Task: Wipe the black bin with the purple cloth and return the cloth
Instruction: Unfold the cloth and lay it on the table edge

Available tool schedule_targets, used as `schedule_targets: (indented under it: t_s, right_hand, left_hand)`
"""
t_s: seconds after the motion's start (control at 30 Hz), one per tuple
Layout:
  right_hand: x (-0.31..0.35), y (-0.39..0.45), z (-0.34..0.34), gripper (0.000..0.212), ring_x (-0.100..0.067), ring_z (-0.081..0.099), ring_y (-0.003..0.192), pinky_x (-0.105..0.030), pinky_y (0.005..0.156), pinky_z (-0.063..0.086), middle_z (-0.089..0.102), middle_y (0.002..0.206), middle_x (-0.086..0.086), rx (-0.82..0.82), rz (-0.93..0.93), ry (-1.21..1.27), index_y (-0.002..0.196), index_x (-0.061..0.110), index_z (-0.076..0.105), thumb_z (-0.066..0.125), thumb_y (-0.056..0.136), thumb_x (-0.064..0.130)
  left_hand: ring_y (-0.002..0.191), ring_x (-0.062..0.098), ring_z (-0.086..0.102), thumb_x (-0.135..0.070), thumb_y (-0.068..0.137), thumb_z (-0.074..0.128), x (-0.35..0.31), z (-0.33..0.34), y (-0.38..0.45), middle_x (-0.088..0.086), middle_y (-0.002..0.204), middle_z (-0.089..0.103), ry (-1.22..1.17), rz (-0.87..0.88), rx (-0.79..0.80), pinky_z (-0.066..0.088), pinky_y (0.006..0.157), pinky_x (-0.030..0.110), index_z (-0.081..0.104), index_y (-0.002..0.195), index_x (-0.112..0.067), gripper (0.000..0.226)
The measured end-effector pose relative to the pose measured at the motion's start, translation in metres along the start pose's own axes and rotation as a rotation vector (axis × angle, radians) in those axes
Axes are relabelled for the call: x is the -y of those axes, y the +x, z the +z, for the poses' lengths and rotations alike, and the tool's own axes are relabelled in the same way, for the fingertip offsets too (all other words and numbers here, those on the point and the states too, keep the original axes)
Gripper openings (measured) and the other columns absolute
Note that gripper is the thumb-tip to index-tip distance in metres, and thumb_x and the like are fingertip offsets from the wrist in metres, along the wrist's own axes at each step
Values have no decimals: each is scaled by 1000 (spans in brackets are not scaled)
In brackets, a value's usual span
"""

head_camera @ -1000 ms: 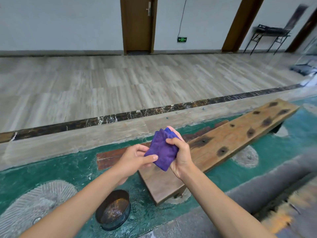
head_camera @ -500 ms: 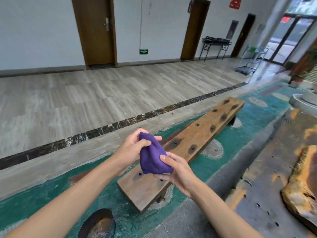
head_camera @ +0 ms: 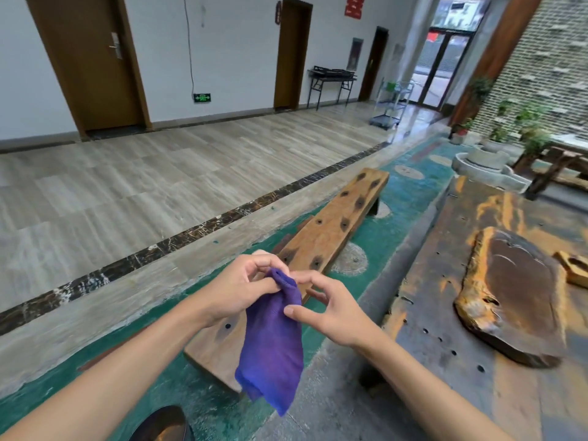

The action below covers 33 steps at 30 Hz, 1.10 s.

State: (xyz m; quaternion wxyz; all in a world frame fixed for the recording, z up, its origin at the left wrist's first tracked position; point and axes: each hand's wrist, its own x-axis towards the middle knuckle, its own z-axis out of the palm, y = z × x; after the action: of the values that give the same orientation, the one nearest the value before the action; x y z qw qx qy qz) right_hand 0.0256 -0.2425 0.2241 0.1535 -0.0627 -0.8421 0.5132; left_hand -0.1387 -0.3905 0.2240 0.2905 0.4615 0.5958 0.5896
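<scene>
— Purple cloth [head_camera: 273, 345]: where is it on your feed?

— Hanging in mid-air in front of me, unfolded and drooping. Nearest the camera, at the bottom edge, I see only the rim of the black bin [head_camera: 160, 424] on the green floor [head_camera: 404, 198], below and to the left of the cloth's lower corner, apart from it.

— And the hands?

— My left hand [head_camera: 241, 289] pinches the cloth's top edge between thumb and curled fingers. My right hand [head_camera: 331, 308] is just beside it, thumb pressed on the cloth's right edge and forefinger touching the top, so it pinches the cloth too. Both forearms reach in from the bottom corners.

— What lies behind?

— Straight past the hands, a long wooden bench [head_camera: 324, 237] with dark knots runs away over the green floor. To my right stands the dark, orange-streaked desk [head_camera: 445, 313], carrying a big rough wooden slab [head_camera: 515, 297]. Further on, a stone basin [head_camera: 486, 167] and potted plants [head_camera: 534, 135] by a brick wall.

— And the far side?

— Pale tiled floor [head_camera: 159, 186], brown doors [head_camera: 95, 58] in a white wall, a black folding table [head_camera: 332, 79], a green exit sign [head_camera: 201, 97] and a glass entrance [head_camera: 445, 65].
</scene>
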Motion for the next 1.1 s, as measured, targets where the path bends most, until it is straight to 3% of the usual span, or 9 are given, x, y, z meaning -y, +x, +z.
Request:
schedule_targets:
  t_s: [0.07, 0.13, 0.33, 0.47, 0.57, 0.7, 0.83, 0.97, 1.1]
  right_hand:
    - [4, -4, -2, 22, -9, 69, 97, -53, 97, 55, 76, 102, -2, -5, -38, 7, 102, 14, 72, 84, 84, 13]
    - [6, -10, -4, 21, -13, 66, 84, -58, 88, 55, 74, 89, -5, 4, -33, -20, 92, 16, 67, 86, 83, 18]
    - [6, -25, -11, 25, -10, 62, 80, -34, 72, 53, 71, 87, 1, 133, 93, -40, 94, 17, 65, 86, 84, 23]
    - [7, -28, -19, 29, -16, 57, 78, -59, 77, 55, 67, 91, -23, 121, 84, -163, 94, 9, 66, 77, 89, 35]
    - [8, -28, -26, 32, -17, 59, 77, -62, 78, 55, 69, 94, -25, 103, 138, -182, 93, 13, 69, 75, 86, 43]
    - [3, -32, -38, 12, -18, 61, 75, -53, 79, 54, 72, 88, -16, 142, 137, -305, 87, 27, 66, 76, 90, 22]
    - [-3, -39, -43, 6, -15, 61, 80, -40, 79, 51, 68, 88, 1, 96, 101, -443, 99, 21, 63, 65, 96, 17]
    - [-7, -48, -49, 25, -10, 66, 100, -26, 90, 49, 72, 113, 2, -62, 26, -396, 128, 15, 59, 60, 104, 21]
    - [-18, -63, -66, 68, -32, 68, 90, -45, 88, 54, 68, 97, -11, -75, 49, -239, 144, 30, 48, 79, 86, 47]
  left_hand:
    - [89, 8, 65, -20, 84, 71, 0, -1, -3, -7, 97, 68, -51, -15, 27, 48, 80, 20, 72, 91, -21, 7]
    - [87, 12, 68, -23, 87, 72, -1, -1, -7, -1, 96, 73, -95, -42, 82, 52, 75, 22, 71, 93, -20, 7]
    - [92, 16, 70, -23, 89, 71, -3, 3, -12, 4, 99, 75, -64, -28, 77, 53, 82, 28, 71, 100, -14, 13]
    - [93, 22, 70, -19, 87, 72, -5, 7, -14, 9, 99, 76, -92, -23, -1, 53, 89, 40, 74, 99, -14, 12]
    - [92, 16, 71, -20, 85, 71, -12, 8, -14, 4, 99, 77, -48, 3, -84, 54, 89, 30, 76, 96, -21, 12]
    - [89, 7, 71, -8, 88, 70, -22, 9, -11, -5, 95, 78, 23, 28, -144, 52, 84, 17, 77, 89, -28, 22]
    - [79, 1, 70, 1, 90, 65, -21, 17, -4, -11, 84, 78, 39, -9, -200, 51, 76, 15, 73, 88, -22, 25]
    - [73, 10, 67, 1, 94, 59, -16, 27, 7, -2, 80, 77, -77, -69, -304, 53, 71, 26, 70, 89, -17, 22]
    - [83, 25, 64, -2, 96, 58, -10, 48, 26, 17, 91, 74, -112, -99, -273, 49, 78, 35, 69, 90, -14, 17]
